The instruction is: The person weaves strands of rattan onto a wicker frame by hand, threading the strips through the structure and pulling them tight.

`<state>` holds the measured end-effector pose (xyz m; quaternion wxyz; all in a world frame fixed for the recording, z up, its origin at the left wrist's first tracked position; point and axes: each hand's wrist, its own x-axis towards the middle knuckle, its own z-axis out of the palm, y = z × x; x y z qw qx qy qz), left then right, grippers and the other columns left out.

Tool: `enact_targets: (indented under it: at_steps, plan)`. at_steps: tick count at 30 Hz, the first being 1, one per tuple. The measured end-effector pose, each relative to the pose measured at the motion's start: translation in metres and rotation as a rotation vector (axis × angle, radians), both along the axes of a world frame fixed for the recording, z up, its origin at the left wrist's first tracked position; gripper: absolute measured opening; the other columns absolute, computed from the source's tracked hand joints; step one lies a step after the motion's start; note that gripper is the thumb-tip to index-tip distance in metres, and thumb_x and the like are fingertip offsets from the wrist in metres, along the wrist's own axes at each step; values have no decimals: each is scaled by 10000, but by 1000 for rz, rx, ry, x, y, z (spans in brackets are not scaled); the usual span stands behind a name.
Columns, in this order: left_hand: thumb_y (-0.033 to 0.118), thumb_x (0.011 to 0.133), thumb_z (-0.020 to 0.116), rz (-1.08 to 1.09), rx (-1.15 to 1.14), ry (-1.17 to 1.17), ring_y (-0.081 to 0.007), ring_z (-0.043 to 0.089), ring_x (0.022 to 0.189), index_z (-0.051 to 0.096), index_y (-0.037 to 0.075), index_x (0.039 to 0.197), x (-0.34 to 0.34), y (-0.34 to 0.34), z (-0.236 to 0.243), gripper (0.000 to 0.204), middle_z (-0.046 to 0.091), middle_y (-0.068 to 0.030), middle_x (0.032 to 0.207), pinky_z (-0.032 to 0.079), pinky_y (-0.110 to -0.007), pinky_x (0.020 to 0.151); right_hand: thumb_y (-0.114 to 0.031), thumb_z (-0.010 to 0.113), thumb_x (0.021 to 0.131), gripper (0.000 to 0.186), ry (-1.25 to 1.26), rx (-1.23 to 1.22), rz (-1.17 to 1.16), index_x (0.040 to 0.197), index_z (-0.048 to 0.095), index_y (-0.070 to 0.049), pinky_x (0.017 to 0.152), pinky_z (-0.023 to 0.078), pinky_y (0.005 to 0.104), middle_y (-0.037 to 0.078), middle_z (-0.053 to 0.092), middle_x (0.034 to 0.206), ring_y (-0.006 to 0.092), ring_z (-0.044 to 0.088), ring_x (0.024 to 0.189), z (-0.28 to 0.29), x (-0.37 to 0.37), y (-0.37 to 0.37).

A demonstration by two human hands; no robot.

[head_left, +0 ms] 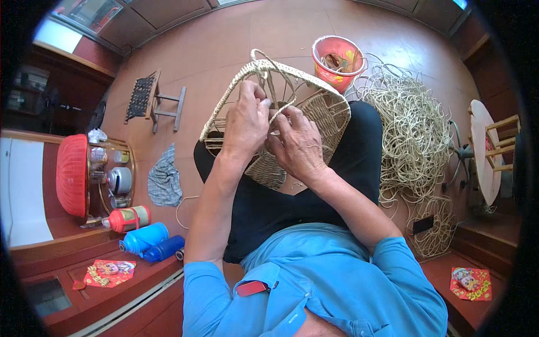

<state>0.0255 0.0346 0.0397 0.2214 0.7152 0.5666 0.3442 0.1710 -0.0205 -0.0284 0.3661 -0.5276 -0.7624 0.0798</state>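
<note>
A partly woven straw-cord basket (311, 78) rests between my knees. It has a braided rim, open sides with bare strands and woven panels lower down. At its near side, my left hand (247, 123) is closed with thumb and fingers pinching a strand of cord. My right hand (298, 141) sits just right of it, its fingers bent around the same pale cord (287, 105). A loop of this cord (259, 51) rises above the rim and runs down toward my fingers. The fingertips partly hide where the strands cross.
Beyond the basket stands a red bucket (338, 78). A large tangled heap of cord (412, 129) lies to the right, near a round wooden stool (486, 151). On the left are a small woven-seat stool (143, 96), a grey cloth (164, 178), a red thermos (130, 218) and blue bottles (144, 238).
</note>
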Motion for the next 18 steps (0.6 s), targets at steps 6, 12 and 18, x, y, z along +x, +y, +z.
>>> enact_targets:
  at_steps: [6, 12, 18]
  plan:
    - [98, 1031, 725, 40, 181, -98, -100, 643, 637, 569, 36, 1094, -7, -10, -21, 180, 681, -85, 862, 494, -268, 499, -163, 742, 869, 469, 41, 36, -8, 1323, 636, -116, 911, 502, 488, 137, 576, 1300, 348, 637, 1108, -4, 1, 3]
    - [172, 1063, 716, 38, -304, -981, -11, 526, 671, 598, 90, 1145, -75, -47, -29, 166, 576, 35, 870, 422, -193, 499, -143, 736, 889, 439, 100, 89, -8, 1325, 682, -133, 887, 507, 463, 113, 598, 1253, 319, 655, 1070, -4, 3, 2]
    - [321, 1080, 722, 459, -412, -997, -16, 414, 580, 655, 140, 1162, -197, -87, -33, 209, 527, 68, 741, 335, -207, 515, -159, 762, 913, 257, 167, 268, -17, 1167, 732, -143, 804, 489, 410, 45, 641, 1104, 253, 660, 954, 1, -2, 11]
